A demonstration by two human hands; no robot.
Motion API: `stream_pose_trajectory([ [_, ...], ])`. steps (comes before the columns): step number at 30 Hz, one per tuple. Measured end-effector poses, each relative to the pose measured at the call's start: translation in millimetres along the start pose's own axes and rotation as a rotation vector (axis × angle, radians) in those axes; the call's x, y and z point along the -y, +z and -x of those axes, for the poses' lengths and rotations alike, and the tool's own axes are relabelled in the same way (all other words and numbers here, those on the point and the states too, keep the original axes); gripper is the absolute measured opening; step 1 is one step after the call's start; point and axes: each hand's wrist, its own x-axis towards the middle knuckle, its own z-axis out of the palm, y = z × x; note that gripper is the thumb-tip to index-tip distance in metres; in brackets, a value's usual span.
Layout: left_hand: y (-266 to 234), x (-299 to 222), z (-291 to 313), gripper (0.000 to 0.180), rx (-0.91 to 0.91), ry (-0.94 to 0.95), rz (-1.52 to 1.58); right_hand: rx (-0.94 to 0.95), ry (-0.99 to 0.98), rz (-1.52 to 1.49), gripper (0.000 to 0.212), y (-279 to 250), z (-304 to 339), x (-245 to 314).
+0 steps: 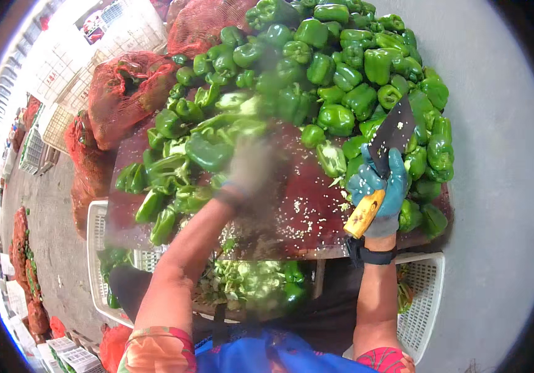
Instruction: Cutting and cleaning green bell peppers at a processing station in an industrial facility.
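My right hand point(392, 198), in a teal and grey glove, is closed round a knife point(397, 132) with a broad dark blade and a worn yellow handle. Pale seeds stick to the blade, which points up and away over a heap of whole green bell peppers point(361, 98). My left hand point(251, 166) is smeared by motion, so its fingers cannot be read. It is beside a pile of cut green peppers point(208, 152) on the left of the dark red table point(307, 193). Seeds are scattered across the tabletop. One opened pepper point(331, 159) sits at the whole heap's near edge.
Red mesh sacks point(127, 93) line the table's far left. White crates point(99, 273) stand below its left side, and another crate point(425, 311) is at the lower right. Pepper cores and scraps point(251, 280) lie below the near edge. Stacked crates point(62, 62) rise at the back left.
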Motion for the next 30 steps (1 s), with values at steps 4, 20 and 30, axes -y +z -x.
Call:
stream_pose_trajectory([
  [4,7.0,8.6,-49.2,0.028,0.053,-0.369,0.167,-0.062,0.023,-0.027,0.060,6.0,-3.1,-4.1],
  [20,25.8,-1.7,-122.0,0.065,-0.111,-0.521,0.733,-0.409,-0.166,0.340,0.028,16.9,8.8,-17.3],
  [30,-36.5,-15.0,67.3,0.087,0.128,-0.184,1.061,-0.275,-0.153,1.168,0.031,19.2,24.5,-44.0],
])
